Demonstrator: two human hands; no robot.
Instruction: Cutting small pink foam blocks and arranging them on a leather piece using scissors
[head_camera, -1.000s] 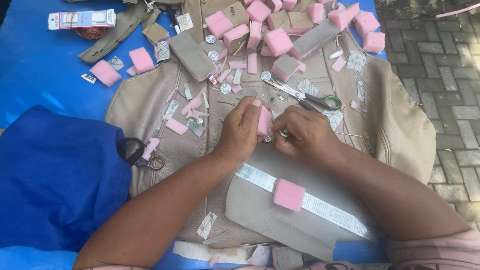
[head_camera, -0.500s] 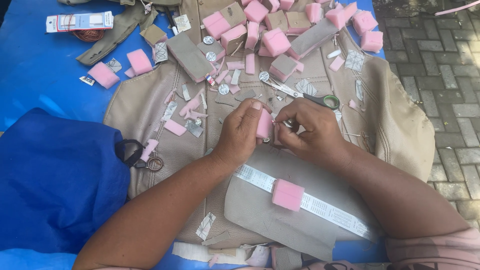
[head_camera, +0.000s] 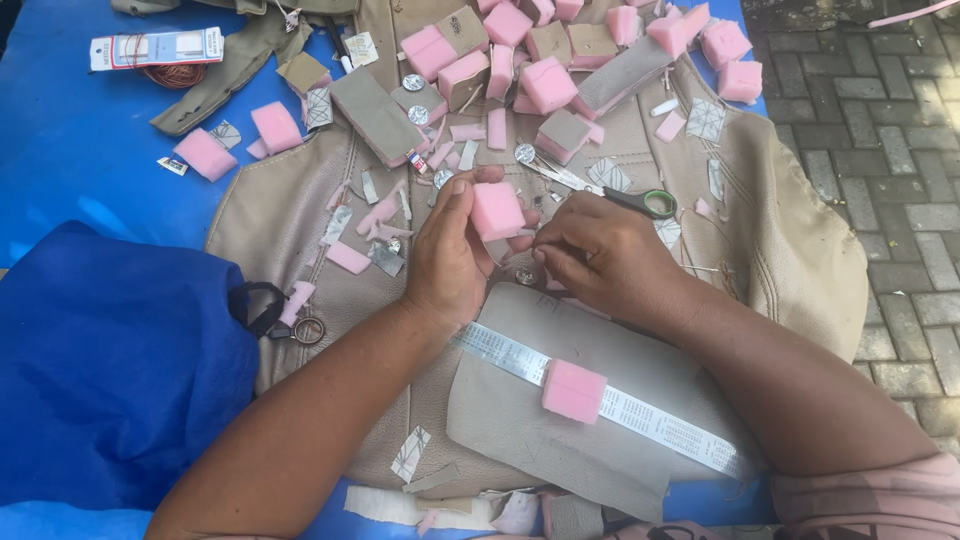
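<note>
I am holding a pink foam block (head_camera: 497, 209) in my left hand (head_camera: 450, 255), thumb and fingers closed round its sides, lifting it just above the beige leather panel (head_camera: 290, 215) that is covering the middle of the blue table (head_camera: 80, 140). My right hand (head_camera: 600, 255) is meeting the block from the right, fingertips pinched together at its lower right corner; whether they are gripping something small there I cannot tell. A small round metal stud (head_camera: 525, 275) is lying on the leather directly beneath both hands.

Just beyond my right hand, scissors with green handles (head_camera: 640, 200) are lying on the leather, blades pointing towards the far edge. Near my forearms, a second beige piece (head_camera: 520, 420) is overlapping the panel towards the near edge of the table, with a metal ruler (head_camera: 640, 415) lying slantwise across it and another pink block (head_camera: 573, 391) sitting on the ruler.

Along the far edge, many pink foam blocks (head_camera: 545, 80) are lying in a loose heap, some faced with beige leather, with small offcuts scattered among them. Two more pink blocks (head_camera: 240, 140) are resting on the blue surface near the far left corner, beside a flat white packet (head_camera: 155, 47). A dark blue cloth bag (head_camera: 110, 370) is occupying the near left corner. Grey paving (head_camera: 880, 150) is showing past the right edge.
</note>
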